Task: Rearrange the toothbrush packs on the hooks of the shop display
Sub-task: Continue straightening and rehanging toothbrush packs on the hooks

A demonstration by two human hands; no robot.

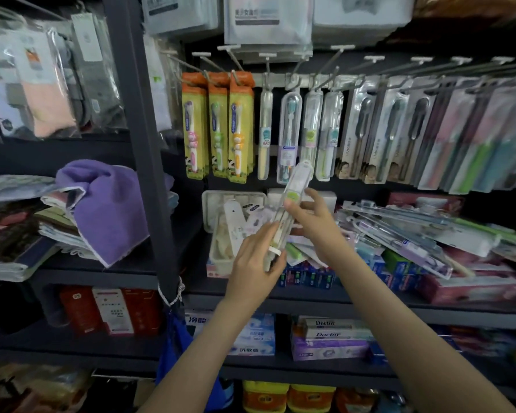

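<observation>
A purple towel lies on the left shelf, and orange toothbrush packs hang on the leftmost hooks. The left hand grips the lower end of a clear toothbrush pack, which is tilted just below the hanging row, and the right hand pinches its middle. Loose packs lie piled on the right shelf.

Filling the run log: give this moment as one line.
pack: tilted, off hooks | left hand: grips lower end | right hand: holds middle
</observation>
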